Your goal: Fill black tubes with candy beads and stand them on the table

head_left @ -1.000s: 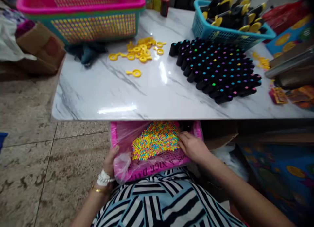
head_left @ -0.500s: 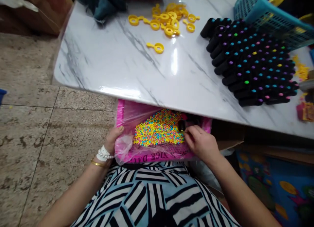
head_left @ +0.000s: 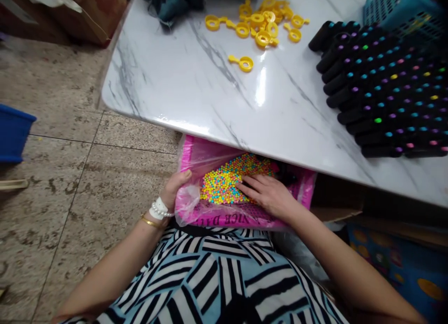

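A pink basket (head_left: 224,217) lined with clear plastic rests on my lap, under the edge of the marble table (head_left: 196,86). It holds a heap of small multicoloured beads (head_left: 224,180). My left hand (head_left: 175,188) grips the basket's left rim and the plastic there. My right hand (head_left: 268,193) lies flat on the beads with its fingers stretched out. A dark object (head_left: 289,177) lies in the basket's far right corner, mostly hidden under the table.
Rows of black tubes with coloured tips (head_left: 388,86) lie at the table's right. Yellow plastic rings (head_left: 261,27) are scattered at the back. A blue basket (head_left: 402,6) stands far right, a blue bin (head_left: 14,132) on the floor at left.
My right hand has gone from pinching a dark piece at the basket's right to lying spread on the beads. The view has shifted right and down. My left hand keeps its grip.
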`<state>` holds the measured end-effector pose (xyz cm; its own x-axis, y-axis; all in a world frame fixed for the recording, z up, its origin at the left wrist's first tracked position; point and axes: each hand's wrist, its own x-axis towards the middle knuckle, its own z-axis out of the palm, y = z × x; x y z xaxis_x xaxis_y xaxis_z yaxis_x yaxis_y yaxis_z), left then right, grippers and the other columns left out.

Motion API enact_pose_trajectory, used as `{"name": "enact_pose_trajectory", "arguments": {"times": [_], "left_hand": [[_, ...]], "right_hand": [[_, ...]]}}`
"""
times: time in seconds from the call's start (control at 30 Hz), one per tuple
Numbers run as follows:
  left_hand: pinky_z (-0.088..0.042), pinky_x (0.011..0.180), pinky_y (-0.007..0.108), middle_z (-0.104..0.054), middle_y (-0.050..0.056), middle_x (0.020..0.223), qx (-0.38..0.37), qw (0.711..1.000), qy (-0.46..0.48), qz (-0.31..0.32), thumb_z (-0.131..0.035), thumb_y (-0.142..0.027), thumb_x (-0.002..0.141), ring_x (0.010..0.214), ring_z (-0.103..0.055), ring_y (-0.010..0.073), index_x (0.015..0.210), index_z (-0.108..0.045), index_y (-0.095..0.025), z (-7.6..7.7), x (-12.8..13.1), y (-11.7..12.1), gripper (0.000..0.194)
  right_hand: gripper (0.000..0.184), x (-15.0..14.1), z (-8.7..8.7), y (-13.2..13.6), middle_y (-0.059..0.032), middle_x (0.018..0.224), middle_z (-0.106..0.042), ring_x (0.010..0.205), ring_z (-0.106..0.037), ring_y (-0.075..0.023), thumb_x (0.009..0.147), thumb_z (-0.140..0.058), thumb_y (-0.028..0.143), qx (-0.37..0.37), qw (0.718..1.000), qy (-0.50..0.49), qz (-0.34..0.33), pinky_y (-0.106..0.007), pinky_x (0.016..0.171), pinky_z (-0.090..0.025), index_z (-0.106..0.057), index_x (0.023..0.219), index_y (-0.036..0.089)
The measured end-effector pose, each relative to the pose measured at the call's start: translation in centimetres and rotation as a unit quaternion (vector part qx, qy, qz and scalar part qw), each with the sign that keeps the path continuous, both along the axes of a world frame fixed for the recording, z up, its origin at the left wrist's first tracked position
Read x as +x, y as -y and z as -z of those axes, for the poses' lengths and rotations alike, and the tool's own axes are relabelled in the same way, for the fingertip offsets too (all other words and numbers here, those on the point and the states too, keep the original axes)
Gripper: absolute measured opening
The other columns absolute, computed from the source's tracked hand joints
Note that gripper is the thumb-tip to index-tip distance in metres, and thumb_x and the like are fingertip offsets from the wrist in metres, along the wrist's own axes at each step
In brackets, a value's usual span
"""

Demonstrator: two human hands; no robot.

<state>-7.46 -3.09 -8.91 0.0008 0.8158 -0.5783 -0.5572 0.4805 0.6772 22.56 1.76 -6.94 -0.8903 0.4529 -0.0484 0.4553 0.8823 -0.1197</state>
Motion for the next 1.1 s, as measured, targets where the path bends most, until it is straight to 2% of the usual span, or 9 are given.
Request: {"name": "enact_pose_trajectory", "arguments": {"times": [0.1,0.17,0.33,0.47,0.57,0.7,0.83,0.97,1.1], "left_hand": [[-0.060,0.075,0.030,-0.079,0.008,0.089,0.012,1.000,0.023,0.004,-0.083,-0.047,0.065,0.080,-0.073,0.0237,0.097,-0.078,-0.014,0.2,0.0,0.2,0.046],[-0.059,0.077,0.029,-0.079,0.009,0.095,0.017,0.999,0.033,0.005,-0.083,-0.047,0.065,0.084,-0.073,0.0239,0.100,-0.078,-0.014,0.3,0.0,0.2,0.049],[-0.058,0.083,0.031,-0.079,0.009,0.095,0.022,0.999,0.048,0.009,-0.084,-0.046,0.064,0.090,-0.073,0.0255,0.102,-0.078,-0.013,0.0,0.2,-0.1,0.051],[-0.058,0.074,0.030,-0.078,0.010,0.088,0.021,0.999,0.049,-0.004,-0.084,-0.043,0.064,0.074,-0.071,0.0217,0.096,-0.078,-0.011,0.0,0.2,0.1,0.046],[-0.057,0.073,0.031,-0.078,0.010,0.088,0.018,0.999,0.038,-0.011,-0.084,-0.043,0.063,0.075,-0.071,0.0223,0.096,-0.077,-0.012,0.1,0.1,0.2,0.046],[-0.057,0.080,0.032,-0.078,0.009,0.090,0.024,0.999,0.032,-0.010,-0.084,-0.045,0.063,0.088,-0.072,0.0261,0.097,-0.077,-0.013,-0.1,0.3,0.1,0.046],[-0.057,0.080,0.034,-0.078,0.009,0.090,0.030,0.999,0.035,-0.007,-0.082,-0.046,0.065,0.084,-0.072,0.0257,0.095,-0.077,-0.014,-0.2,0.3,0.2,0.044],[-0.057,0.080,0.034,-0.078,0.008,0.083,0.036,0.999,0.031,-0.004,-0.083,-0.046,0.065,0.077,-0.072,0.0244,0.092,-0.078,-0.013,0.0,0.1,0.4,0.043],[-0.058,0.080,0.034,-0.078,0.008,0.085,0.024,0.999,0.019,-0.011,-0.084,-0.046,0.063,0.083,-0.072,0.0260,0.094,-0.078,-0.014,0.3,-0.1,0.4,0.045]], "right_hand": [[0.040,-0.9,0.4,0.0,-0.0145,0.121,-0.069,0.098,-0.063,-0.0233,0.097,-0.052,0.019,-0.014,0.998,0.010,0.065,-0.036,0.082,-0.054,-0.058,0.136,0.015],[0.044,-1.4,0.3,0.1,-0.0149,0.127,-0.066,0.102,-0.062,-0.0253,0.097,-0.055,0.024,-0.017,0.996,0.008,0.088,-0.038,0.085,-0.054,-0.055,0.140,0.016],[0.035,-2.5,0.5,0.5,-0.0081,0.136,-0.063,0.117,-0.059,-0.0264,0.098,-0.051,0.019,-0.086,0.994,-0.058,0.017,-0.042,0.093,-0.054,-0.061,0.131,0.024],[0.048,-2.4,1.2,0.7,-0.0137,0.133,-0.062,0.121,-0.059,-0.0235,0.097,-0.056,0.024,-0.189,0.965,-0.140,0.112,-0.043,0.101,-0.054,-0.047,0.144,0.019],[0.039,-2.5,1.6,0.8,-0.0142,0.123,-0.065,0.115,-0.063,-0.0231,0.095,-0.058,0.022,-0.195,0.952,-0.179,0.153,-0.042,0.100,-0.055,-0.055,0.134,0.018],[0.031,-4.0,1.5,1.1,-0.0176,0.121,-0.064,0.113,-0.063,-0.0270,0.093,-0.056,0.016,-0.167,0.968,-0.137,0.130,-0.045,0.097,-0.057,-0.062,0.123,0.013],[0.030,-5.9,1.2,1.6,-0.0166,0.121,-0.065,0.110,-0.064,-0.0258,0.093,-0.053,0.014,-0.175,0.971,-0.132,0.092,-0.044,0.094,-0.058,-0.065,0.121,0.015],[0.028,-5.2,0.7,1.4,-0.0108,0.117,-0.066,0.109,-0.064,-0.0205,0.092,-0.057,0.016,-0.219,0.942,-0.227,0.111,-0.038,0.094,-0.057,-0.066,0.118,0.020],[0.025,-2.2,-0.2,0.8,-0.0090,0.111,-0.069,0.104,-0.066,-0.0205,0.089,-0.065,0.023,-0.249,0.904,-0.266,0.224,-0.038,0.092,-0.057,-0.068,0.114,0.022]]}}
